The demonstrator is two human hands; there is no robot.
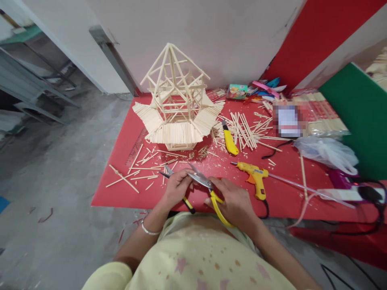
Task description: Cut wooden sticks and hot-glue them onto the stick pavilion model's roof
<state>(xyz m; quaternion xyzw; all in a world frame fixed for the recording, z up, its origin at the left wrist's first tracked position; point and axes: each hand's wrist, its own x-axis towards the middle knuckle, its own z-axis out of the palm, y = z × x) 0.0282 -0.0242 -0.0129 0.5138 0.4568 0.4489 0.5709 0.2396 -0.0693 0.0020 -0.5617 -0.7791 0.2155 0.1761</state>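
My right hand [234, 197] is closed round the yellow handles of scissors [208, 183], whose metal blades are parted and point up and left. My left hand [178, 185] is closed, its fingertips pinched together beside the blades. Whatever it pinches is too small or hidden to make out. Under my left hand lies a second cutting tool with a black and yellow handle [189, 205], its middle covered by the hand. Beyond my hands stands a pavilion-like model [178, 131] of thin wooden sticks, with a peaked open frame above flared slatted eaves.
Loose sticks [244, 131] and offcuts cover parts of the red tabletop [113, 177]. A yellow box cutter [230, 141] lies right of the model. Nearer is a yellow glue gun [255, 175] with a clear glue stick and cord. A plastic bag [326, 153] and power strip [347, 194] lie right.
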